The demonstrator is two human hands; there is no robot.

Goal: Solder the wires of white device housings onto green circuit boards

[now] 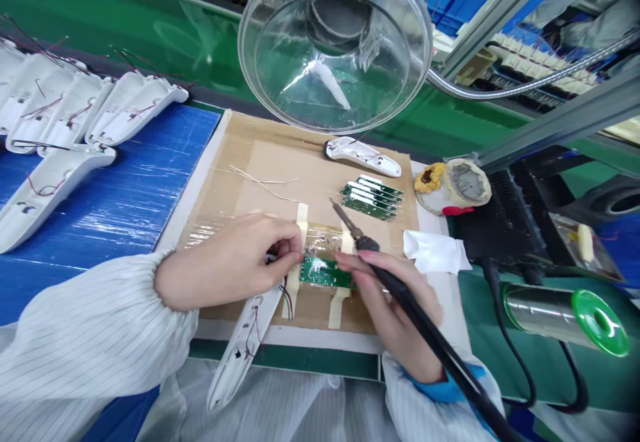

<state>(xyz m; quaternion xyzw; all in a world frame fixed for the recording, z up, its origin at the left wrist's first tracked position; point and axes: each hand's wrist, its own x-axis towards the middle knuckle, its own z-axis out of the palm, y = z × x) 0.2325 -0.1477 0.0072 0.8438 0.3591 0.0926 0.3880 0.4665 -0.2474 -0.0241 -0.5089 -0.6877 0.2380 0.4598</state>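
My left hand [245, 252] is closed in a pinch at the left end of a green circuit board [323, 271]; what sits between its fingertips is hidden. Thin wires [288, 301] hang just below those fingers. In my right hand [400, 309] is a soldering iron [400, 290], its tip pointing up and left, raised clear of the board. The fingertips of that hand reach the board's right end. Beneath my left hand a white plastic shell [243, 349] with wires inside lies slanted over the front edge. Strips of masking tape [341, 305] run beside the board.
A stack of circuit boards [373, 197] and another white shell [365, 155] lie at the back. Solder wire [265, 182] rests on the cardboard [280, 135]. A lamp magnifier [335, 49] hangs overhead. Right: tip-cleaning pot [467, 185], solder spool [565, 319]. Left: several shells [50, 189].
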